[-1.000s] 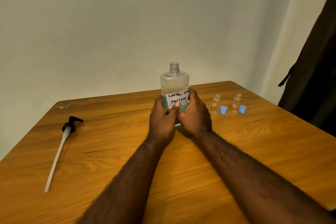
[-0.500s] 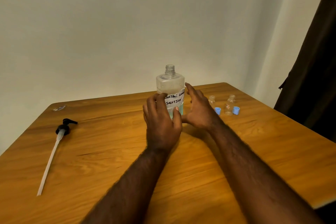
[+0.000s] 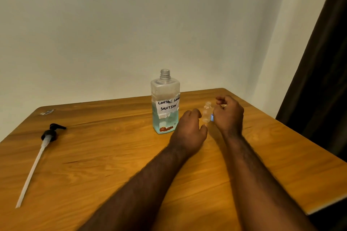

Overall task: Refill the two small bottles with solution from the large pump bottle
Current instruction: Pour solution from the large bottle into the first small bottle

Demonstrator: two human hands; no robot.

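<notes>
Both hands closing in on the small bottles, right of centre

In the head view, the large pump bottle [image 3: 165,103] stood upright mid-frame, neck open, likely so it could be poured. Its pump [image 3: 50,134] lay at the left of the table [image 3: 112,155], well apart. One small bottle [image 3: 207,111] stood uncapped between the hands, a blue cap [image 3: 212,117] just beside it. The left hand [image 3: 189,133] hovered with fingers loosely curled, pinching nothing. The right hand [image 3: 228,116] was curled over where the second small bottle was hidden; whether it gripped anything could not be told. A dark curtain [image 3: 319,80] hung at the right edge
</notes>
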